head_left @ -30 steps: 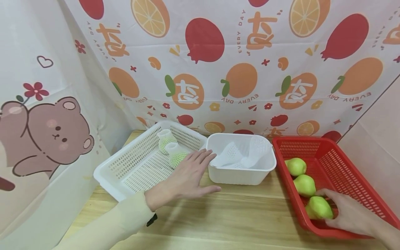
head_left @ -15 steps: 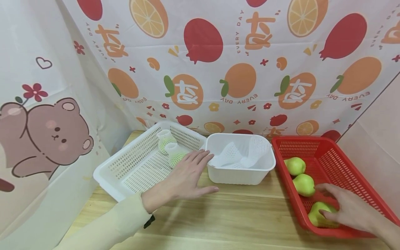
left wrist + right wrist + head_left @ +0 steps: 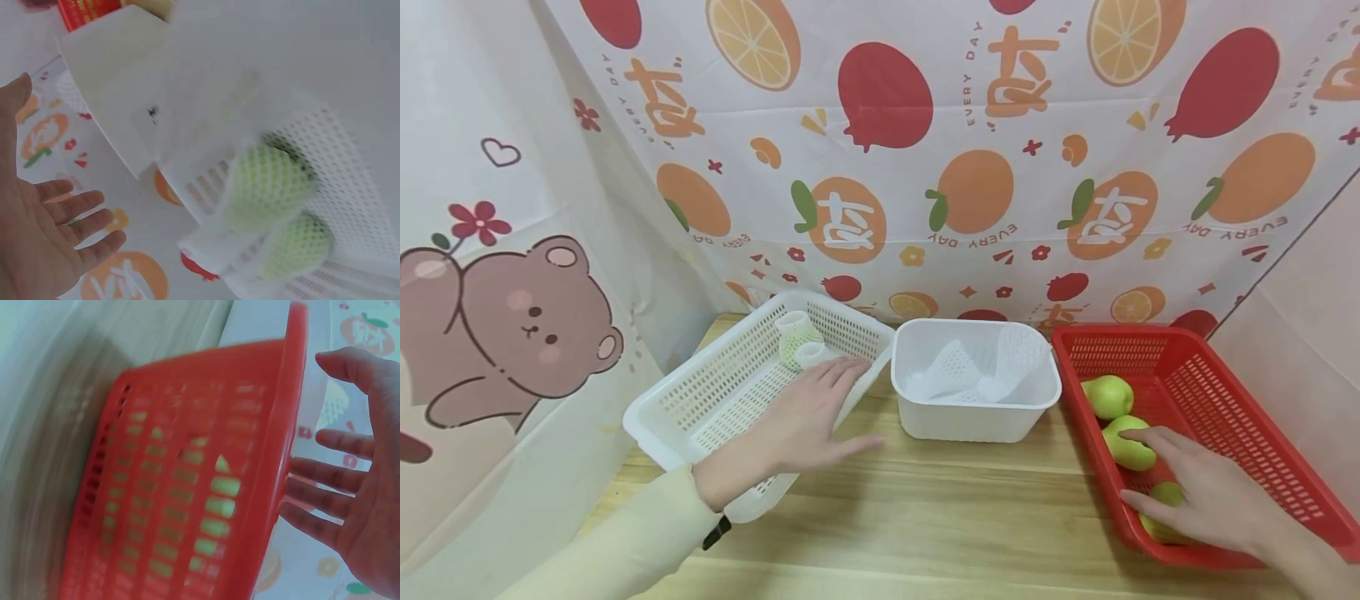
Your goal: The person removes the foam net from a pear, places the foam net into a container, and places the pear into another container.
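Note:
My left hand hovers over the right edge of the white slotted basket, fingers spread and holding nothing. Two fruits in foam nets lie in that basket; the far wrapped fruit shows, while my hand partly covers the near one. The left wrist view shows both, including the near wrapped fruit. Over the red basket, my right hand stretches its fingers above the pears. A back pear, a middle pear and a partly hidden front pear lie along its left wall.
A white bin with loose white foam nets stands between the two baskets. All three rest on a wooden table. A fruit-print cloth hangs behind, and a bear-print cloth hangs at the left.
The front pear slid toward the near end of the red basket, and my right hand came off it and moved left. My left hand drew back leftward from the bin.

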`<action>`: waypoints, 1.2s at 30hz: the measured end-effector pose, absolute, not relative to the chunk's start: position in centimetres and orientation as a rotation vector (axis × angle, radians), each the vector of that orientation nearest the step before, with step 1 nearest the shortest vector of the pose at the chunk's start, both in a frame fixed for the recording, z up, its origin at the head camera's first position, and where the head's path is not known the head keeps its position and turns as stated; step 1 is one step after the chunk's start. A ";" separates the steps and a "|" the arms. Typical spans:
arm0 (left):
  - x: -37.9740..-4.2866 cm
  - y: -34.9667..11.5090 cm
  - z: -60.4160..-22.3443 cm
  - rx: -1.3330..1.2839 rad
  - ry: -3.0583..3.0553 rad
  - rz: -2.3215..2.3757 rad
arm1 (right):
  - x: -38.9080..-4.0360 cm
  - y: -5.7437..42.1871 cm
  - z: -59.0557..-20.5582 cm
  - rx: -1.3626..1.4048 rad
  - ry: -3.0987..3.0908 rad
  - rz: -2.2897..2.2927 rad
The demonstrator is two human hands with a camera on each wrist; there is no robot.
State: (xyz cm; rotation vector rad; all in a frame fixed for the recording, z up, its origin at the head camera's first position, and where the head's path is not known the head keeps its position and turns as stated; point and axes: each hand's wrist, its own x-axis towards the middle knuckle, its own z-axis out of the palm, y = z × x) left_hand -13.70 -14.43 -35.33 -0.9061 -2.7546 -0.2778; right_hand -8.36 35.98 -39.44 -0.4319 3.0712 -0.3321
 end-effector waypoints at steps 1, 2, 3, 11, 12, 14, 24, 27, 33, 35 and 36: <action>-13.8 -14.8 -35.4 -0.894 -2.766 -0.287 | -8.3 35.5 -39.3 -0.441 3.083 -0.342; -13.9 -15.2 -35.5 -0.878 -2.778 -0.293 | -8.2 35.1 -39.2 -0.457 3.102 -0.356; -14.0 -15.5 -35.5 -0.863 -2.791 -0.301 | -8.2 34.7 -39.1 -0.474 3.122 -0.367; -15.0 -18.2 -36.1 -0.725 -2.876 -0.306 | -7.7 31.6 -38.7 -0.497 3.161 -0.475; -15.2 -18.5 -36.1 -0.713 -2.884 -0.299 | -7.6 31.3 -38.7 -0.501 3.168 -0.477; -15.5 -19.1 -36.2 -0.699 -2.895 -0.294 | -7.4 30.7 -38.7 -0.532 3.183 -0.497; -17.5 -21.6 -36.5 -0.630 -2.909 -0.279 | -7.2 28.5 -39.8 -0.710 3.276 -0.560; -18.1 -22.2 -36.6 -0.616 -2.928 -0.273 | -7.2 27.8 -40.1 -0.780 3.319 -0.565; -19.6 -23.3 -37.1 -0.613 -2.944 -0.238 | -7.2 26.7 -40.3 -0.941 3.342 -0.600; -20.2 -23.7 -37.3 -0.608 -2.948 -0.215 | -7.3 26.4 -40.4 -0.978 3.333 -0.597; -20.4 -23.8 -37.4 -0.604 -2.952 -0.206 | -7.3 26.3 -40.4 -0.993 3.328 -0.595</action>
